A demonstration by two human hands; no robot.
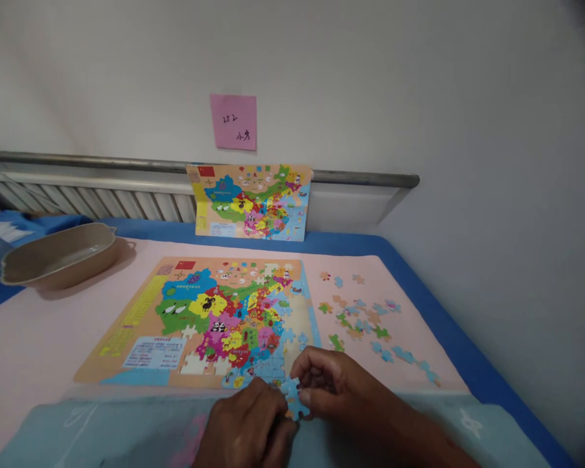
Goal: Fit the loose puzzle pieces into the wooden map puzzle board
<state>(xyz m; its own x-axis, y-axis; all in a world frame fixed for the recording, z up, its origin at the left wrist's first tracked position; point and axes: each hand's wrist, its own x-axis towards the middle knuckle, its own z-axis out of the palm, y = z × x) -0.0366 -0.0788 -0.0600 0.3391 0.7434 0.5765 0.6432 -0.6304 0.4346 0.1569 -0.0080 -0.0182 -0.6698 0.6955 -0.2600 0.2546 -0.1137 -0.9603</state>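
Pink table (39, 338) bears puzzle board (141, 338), bowl (61, 257), loose pieces (365, 318)

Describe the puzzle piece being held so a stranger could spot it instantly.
Start at the map puzzle board on the pink mat, then drop to its near edge. There the left hand and right hand pinch one light-blue piece, the only one off the table, unlike the loose pieces scattered right.

Light-blue puzzle piece (292, 395); multicoloured map board (209, 322); pink note (233, 121).

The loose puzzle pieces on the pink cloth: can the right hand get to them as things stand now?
Probably yes. The loose pieces lie in the open just right of the puzzle board, and nothing stands between them and the right hand. That hand, though, pinches a blue piece together with the left hand.
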